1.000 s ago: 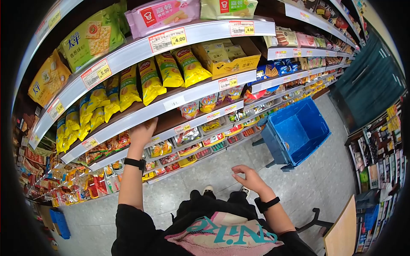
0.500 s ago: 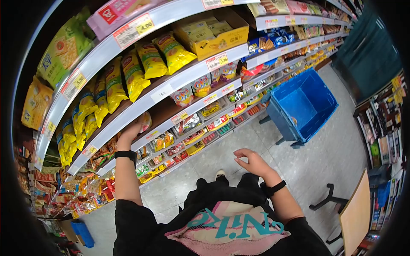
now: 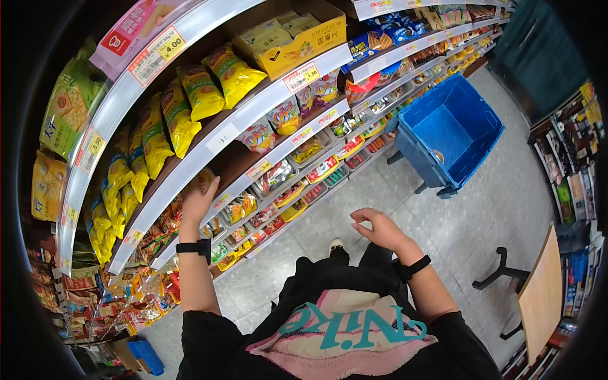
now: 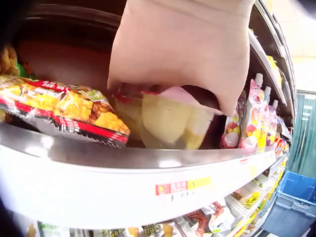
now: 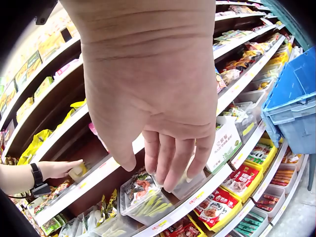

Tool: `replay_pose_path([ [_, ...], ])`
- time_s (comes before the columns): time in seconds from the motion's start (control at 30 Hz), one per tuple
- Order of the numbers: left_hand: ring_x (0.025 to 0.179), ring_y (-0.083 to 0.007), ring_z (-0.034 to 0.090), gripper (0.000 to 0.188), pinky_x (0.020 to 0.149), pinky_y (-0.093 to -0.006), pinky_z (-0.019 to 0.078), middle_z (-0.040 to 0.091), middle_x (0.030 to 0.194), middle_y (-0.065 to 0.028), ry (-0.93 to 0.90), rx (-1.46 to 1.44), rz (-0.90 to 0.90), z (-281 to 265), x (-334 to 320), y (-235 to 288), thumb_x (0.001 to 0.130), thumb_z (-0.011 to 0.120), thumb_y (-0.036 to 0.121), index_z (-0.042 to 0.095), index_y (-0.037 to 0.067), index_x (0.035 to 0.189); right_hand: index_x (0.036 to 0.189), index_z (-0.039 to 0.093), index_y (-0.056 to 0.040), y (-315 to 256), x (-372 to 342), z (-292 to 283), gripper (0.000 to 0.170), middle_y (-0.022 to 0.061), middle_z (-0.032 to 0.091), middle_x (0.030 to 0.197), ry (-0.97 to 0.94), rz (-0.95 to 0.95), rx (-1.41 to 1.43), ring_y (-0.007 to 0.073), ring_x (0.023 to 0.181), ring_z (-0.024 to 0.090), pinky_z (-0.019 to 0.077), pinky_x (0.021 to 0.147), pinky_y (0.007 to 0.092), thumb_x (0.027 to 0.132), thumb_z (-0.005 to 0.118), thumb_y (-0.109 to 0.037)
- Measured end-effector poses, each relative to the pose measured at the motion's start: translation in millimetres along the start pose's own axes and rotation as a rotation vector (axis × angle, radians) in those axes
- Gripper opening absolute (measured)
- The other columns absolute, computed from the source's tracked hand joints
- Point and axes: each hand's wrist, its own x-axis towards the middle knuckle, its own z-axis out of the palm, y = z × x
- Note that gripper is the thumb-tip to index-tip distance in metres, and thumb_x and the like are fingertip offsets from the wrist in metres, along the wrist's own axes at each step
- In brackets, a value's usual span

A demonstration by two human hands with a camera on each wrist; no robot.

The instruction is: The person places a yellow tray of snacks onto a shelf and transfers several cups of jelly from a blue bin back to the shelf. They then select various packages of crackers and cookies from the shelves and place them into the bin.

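Note:
My left hand (image 3: pixel 199 201) reaches into a shelf below the yellow snack bags. In the left wrist view its fingers and thumb grip a clear jelly cup (image 4: pixel 170 123) with pale yellow contents and a pinkish lid, low over the shelf board. The fingertips are hidden behind the cup. A red-and-yellow snack packet (image 4: pixel 64 108) lies on one side of it, and spouted jelly pouches (image 4: pixel 252 118) stand on the other. My right hand (image 3: pixel 382 229) hangs in front of the lower shelves, fingers loosely bent, holding nothing.
A blue crate (image 3: pixel 453 136) stands on the floor to the right, beside the shelves. A wooden board (image 3: pixel 541 294) is at the lower right. Price labels line the shelf edge (image 4: pixel 123 173), with bins of packets (image 5: pixel 215 207) below.
The head view has shifted along the shelf. A cup has come into sight at my left hand, which has drawn slightly back toward the shelf's edge. The right hand stays loosely bent.

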Motion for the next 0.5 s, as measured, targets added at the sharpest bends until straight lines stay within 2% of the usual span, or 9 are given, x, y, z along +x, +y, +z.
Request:
replay_pose_path([
  [0.17, 0.119, -0.0386, 0.049, 0.074, 0.101, -0.0392, 0.0378, 0.051, 0.128, -0.0252, -0.119, -0.109, 0.046, -12.1, 0.5, -18.3, 0.084, 0.06, 0.051, 0.041, 0.001, 0.134, 0.106, 0.062, -0.0011, 2.9, -3.1, -1.0, 0.026, 0.0161, 0.064, 0.105, 0.01, 0.016, -0.006, 0.0272, 0.096, 0.064, 0.0499, 0.084, 0.0353, 0.086, 0.064, -0.016],
  [0.3, 0.124, -0.0345, 0.047, 0.075, 0.103, -0.0369, 0.0359, 0.05, 0.131, -0.0231, -0.22, -0.206, 0.065, -25.1, -3.6, -10.7, 0.083, 0.063, 0.047, 0.038, 0.001, 0.137, 0.106, 0.062, -0.0013, 4.5, -3.5, -0.7, 0.026, 0.016, 0.064, 0.105, 0.009, 0.017, -0.002, 0.0272, 0.096, 0.064, 0.0499, 0.084, 0.0354, 0.086, 0.064, -0.016],
  [0.43, 0.124, -0.0331, 0.047, 0.077, 0.103, -0.0366, 0.0355, 0.05, 0.131, -0.023, -0.248, -0.234, 0.06, -23.6, -2.3, -9.2, 0.082, 0.065, 0.046, 0.036, 0.001, 0.137, 0.106, 0.062, -0.0012, 4.9, -4.2, -1.7, 0.026, 0.0156, 0.064, 0.105, 0.009, 0.015, -0.005, 0.0272, 0.096, 0.064, 0.05, 0.084, 0.0353, 0.085, 0.064, -0.016],
  [0.5, 0.126, -0.0369, 0.043, 0.067, 0.104, -0.0389, 0.0339, 0.047, 0.133, -0.0225, -0.202, -0.14, 0.044, -22.5, -3.7, -0.8, 0.086, 0.061, 0.041, 0.036, 0.005, 0.138, 0.106, 0.062, -0.001, 4.9, -4.6, -2.1, 0.026, 0.0154, 0.064, 0.105, 0.011, 0.015, -0.007, 0.0272, 0.096, 0.064, 0.0501, 0.084, 0.0353, 0.085, 0.064, -0.016],
])
